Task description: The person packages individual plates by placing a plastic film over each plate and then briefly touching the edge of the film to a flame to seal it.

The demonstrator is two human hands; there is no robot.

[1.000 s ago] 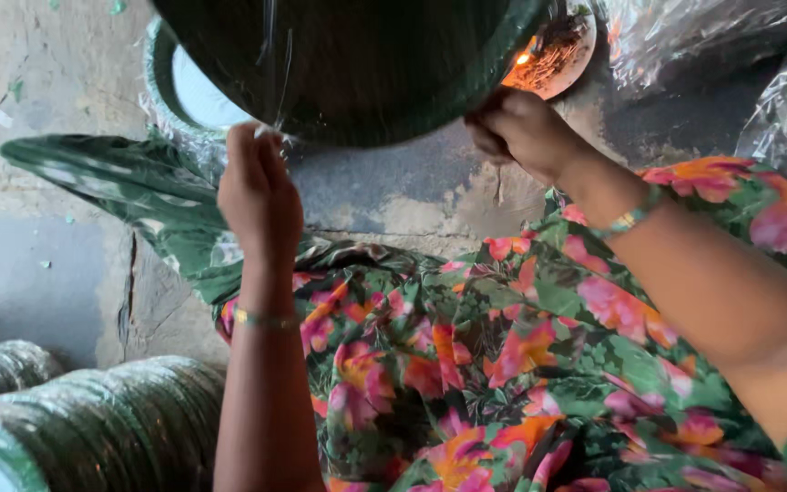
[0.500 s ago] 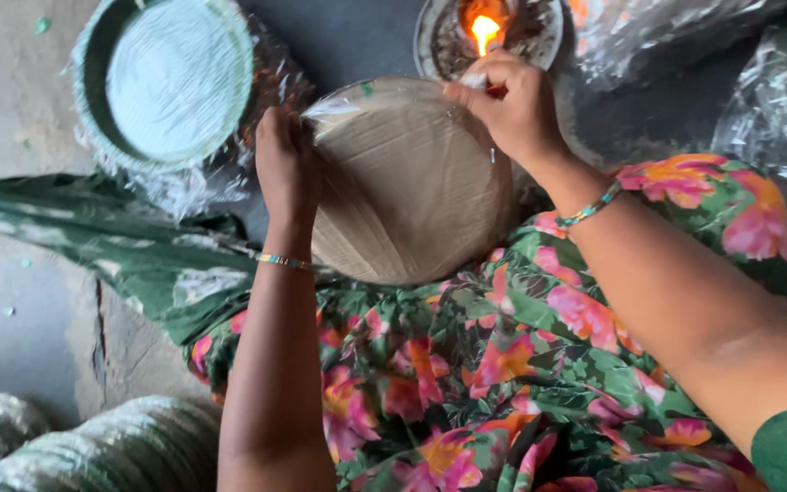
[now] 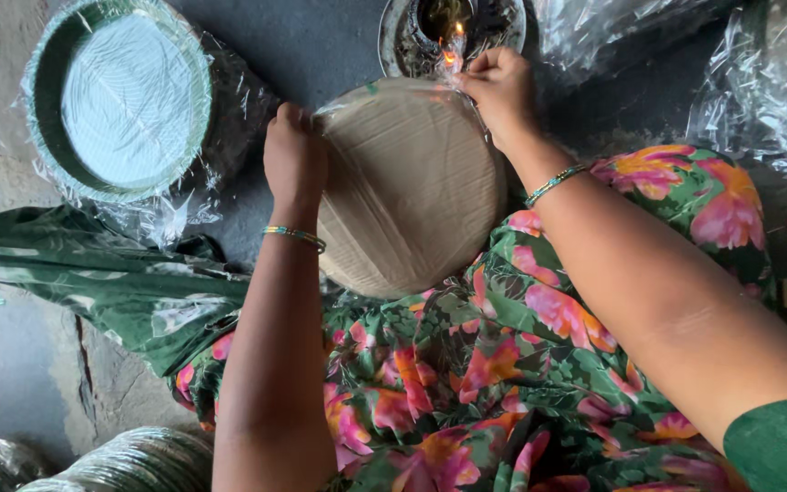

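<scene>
A round stack of plates point(image 3: 407, 191) wrapped in clear plastic rests on my lap, its brown underside facing up. My left hand point(image 3: 294, 157) grips its left rim. My right hand point(image 3: 500, 91) pinches the gathered plastic at the stack's far right edge, holding it right beside a small flame point(image 3: 453, 50). The flame burns in a dark lamp point(image 3: 439, 16) standing on a metal dish point(image 3: 503, 27) on the floor just beyond the stack.
A second wrapped stack of green plates point(image 3: 120, 100) lies face up on the grey floor at the far left. Crumpled clear plastic point(image 3: 758, 82) lies at the right. More wrapped stacks point(image 3: 129, 465) sit at the bottom left. A green cloth point(image 3: 93, 282) stretches across the left.
The stack has come down from in front of the camera onto my lap, brown side up. My right hand has brought the plastic edge closer to the flame.
</scene>
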